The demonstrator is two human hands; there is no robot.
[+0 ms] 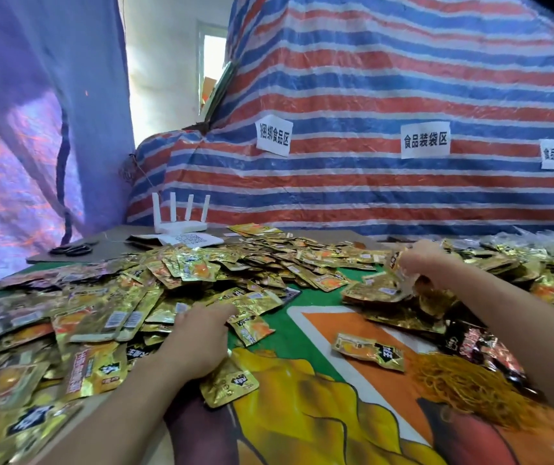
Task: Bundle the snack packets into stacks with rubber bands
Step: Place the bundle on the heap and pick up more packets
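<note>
Daylight enters through a bright rectangular opening (213, 62) in the pale back wall, overexposed almost to white. It shines through the translucent purple plastic sheet (34, 135) on the left, which glows with pink-orange patches. The red, blue and white striped tarpaulin (403, 95) is softly and evenly lit. Its stripes bow with wide-angle distortion, and the top right corner is dark. The gold foil snack packets (201, 266) throw scattered glints, and those at the lower left edge smear out of focus. The right hand (416, 260) is blurred. Shadows are faint.
</note>
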